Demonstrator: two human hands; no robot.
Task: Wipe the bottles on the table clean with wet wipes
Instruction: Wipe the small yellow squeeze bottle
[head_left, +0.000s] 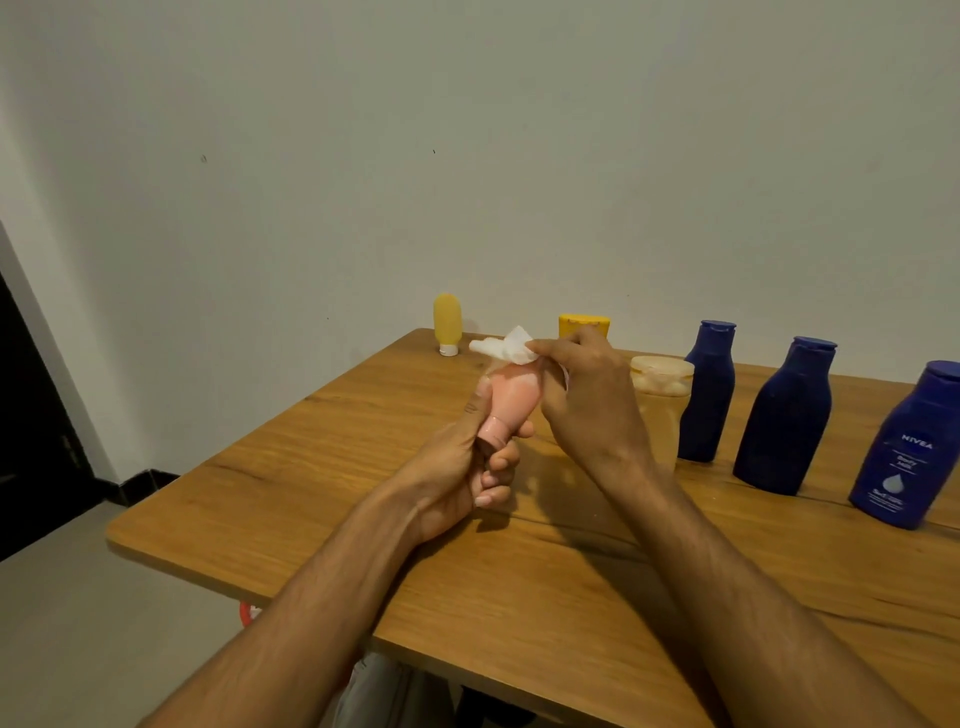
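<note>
- Bare forearms reach in from the bottom edge, cut off at the elbows.
- Grained wooden table (519, 597) with a rounded corner; its right side runs out of frame.
- Smooth, shouldered nearest blue bottle (906, 447), clipped by the frame; middle blue bottle (784, 421) and far blue bottle (709, 395) stand beside it.
- Translucent amber jar (662, 410), partly hidden behind the right hand (587, 405).
- Left hand (467, 467): fingers curled round the neck of the soft pink bottle (511, 400), held above the table, its cap hidden.
- Right fingers pinch a crumpled white wet wipe (506, 347) on the pink bottle's upper end.
- Yellow tube (447, 323) stands on its white cap at the far edge.
- Yellow lid (583, 323), mostly hidden.
</note>
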